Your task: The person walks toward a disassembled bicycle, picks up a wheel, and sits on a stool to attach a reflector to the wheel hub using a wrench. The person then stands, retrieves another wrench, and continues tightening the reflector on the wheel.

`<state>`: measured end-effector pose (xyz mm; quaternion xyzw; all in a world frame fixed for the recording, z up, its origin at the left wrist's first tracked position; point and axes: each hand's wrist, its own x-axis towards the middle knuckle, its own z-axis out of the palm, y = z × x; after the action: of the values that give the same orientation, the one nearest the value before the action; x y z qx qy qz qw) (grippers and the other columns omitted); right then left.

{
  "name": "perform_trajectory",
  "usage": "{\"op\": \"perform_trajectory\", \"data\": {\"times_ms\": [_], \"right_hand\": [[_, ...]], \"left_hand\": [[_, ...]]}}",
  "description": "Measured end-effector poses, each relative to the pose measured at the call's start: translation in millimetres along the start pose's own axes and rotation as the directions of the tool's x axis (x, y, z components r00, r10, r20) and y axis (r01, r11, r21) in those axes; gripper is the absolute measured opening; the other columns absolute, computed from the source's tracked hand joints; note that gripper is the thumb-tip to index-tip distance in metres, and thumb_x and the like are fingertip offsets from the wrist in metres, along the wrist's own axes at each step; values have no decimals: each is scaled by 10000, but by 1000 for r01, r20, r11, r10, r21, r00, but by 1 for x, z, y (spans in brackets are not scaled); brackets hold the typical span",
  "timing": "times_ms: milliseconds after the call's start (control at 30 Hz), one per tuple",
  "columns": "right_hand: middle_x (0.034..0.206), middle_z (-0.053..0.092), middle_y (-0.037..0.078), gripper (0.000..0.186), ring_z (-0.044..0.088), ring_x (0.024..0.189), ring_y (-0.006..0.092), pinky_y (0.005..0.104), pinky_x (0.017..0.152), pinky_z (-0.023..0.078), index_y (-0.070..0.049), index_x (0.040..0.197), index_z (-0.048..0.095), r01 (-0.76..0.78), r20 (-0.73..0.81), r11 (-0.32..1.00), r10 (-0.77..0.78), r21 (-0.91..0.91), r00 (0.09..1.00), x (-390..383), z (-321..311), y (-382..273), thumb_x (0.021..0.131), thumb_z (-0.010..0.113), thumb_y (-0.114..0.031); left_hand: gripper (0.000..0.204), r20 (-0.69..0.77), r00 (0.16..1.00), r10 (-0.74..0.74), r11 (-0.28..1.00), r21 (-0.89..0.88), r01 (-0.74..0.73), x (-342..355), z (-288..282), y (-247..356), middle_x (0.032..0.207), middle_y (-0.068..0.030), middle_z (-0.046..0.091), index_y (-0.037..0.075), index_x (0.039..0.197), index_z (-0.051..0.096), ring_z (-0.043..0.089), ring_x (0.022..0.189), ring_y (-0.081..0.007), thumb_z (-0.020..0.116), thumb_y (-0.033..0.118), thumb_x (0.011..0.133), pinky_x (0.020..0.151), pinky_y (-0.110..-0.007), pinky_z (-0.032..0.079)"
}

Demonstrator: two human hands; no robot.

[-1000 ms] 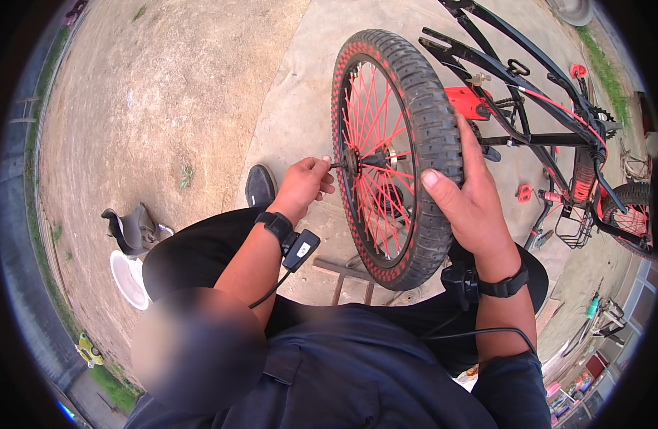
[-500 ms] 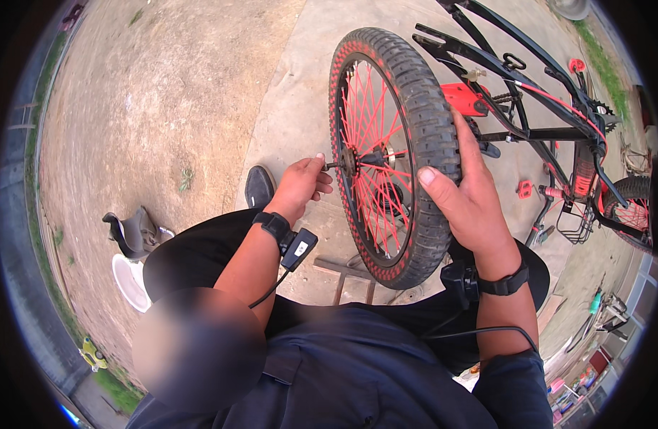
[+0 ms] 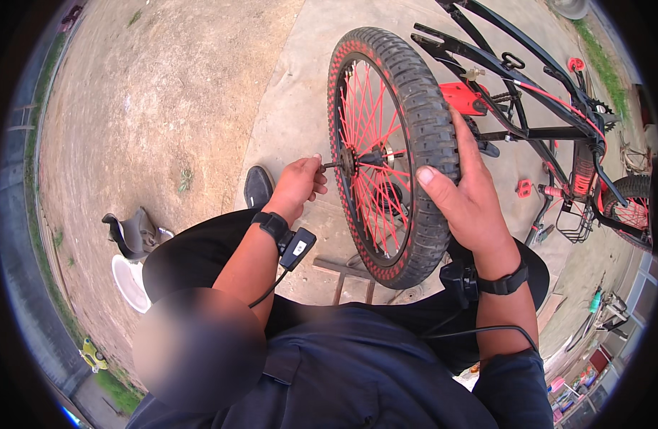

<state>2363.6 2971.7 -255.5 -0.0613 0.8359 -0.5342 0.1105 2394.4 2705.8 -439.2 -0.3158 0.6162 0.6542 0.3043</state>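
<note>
Between my knees a bicycle wheel [image 3: 430, 136] stands upright, slightly tilted, with a black knobbly tyre, a red-patterned rim and red spokes. My right hand [image 3: 479, 211] grips the tyre from its right side, thumb on the near face and fingers along the tread. On the wheel's left, my left hand [image 3: 297, 183] has thumb and fingers closed at the tip of the dark threaded axle [image 3: 332, 165], which sticks out of the hub [image 3: 349, 161]. Whether a small nut sits between those fingertips is hidden.
A black bicycle frame [image 3: 536, 134] with red parts lies to the right, its other wheel [image 3: 633, 207] beyond. Under the held wheel is a low wooden piece [image 3: 340, 269]. At left are a grey boot-like item [image 3: 134, 232] and a white basin [image 3: 131, 284]. Tools [image 3: 608, 314] lie at lower right.
Almost nothing differs. My left fingers have shifted very slightly at the axle tip; the wheel and my right hand hold nearly the same place.
</note>
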Motion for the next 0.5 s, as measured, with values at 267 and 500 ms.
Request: {"op": "perform_trajectory", "data": {"times_ms": [267,500], "right_hand": [[1420,524,199,854,537,1271,235,347,1100,406,67,1552,274,-19,13,990,18,138,1000,0,3,0,880,731,-196],[1367,566,224,874,582,1227,240,339,1048,452,113,1537,257,71,-24,991,-69,111,997,-5,0,12,893,732,-235]], "left_hand": [[245,-76,996,-54,994,95,61,-5,3,-18,925,-63,669,32,1063,639,658,780,-155,574,258,994,620,-296,472],[471,-124,970,207,778,622,-86,-9,4,-23,1236,-277,679,-66,1298,618,666,1156,-350,638,218,922,985,-381,508]]}}
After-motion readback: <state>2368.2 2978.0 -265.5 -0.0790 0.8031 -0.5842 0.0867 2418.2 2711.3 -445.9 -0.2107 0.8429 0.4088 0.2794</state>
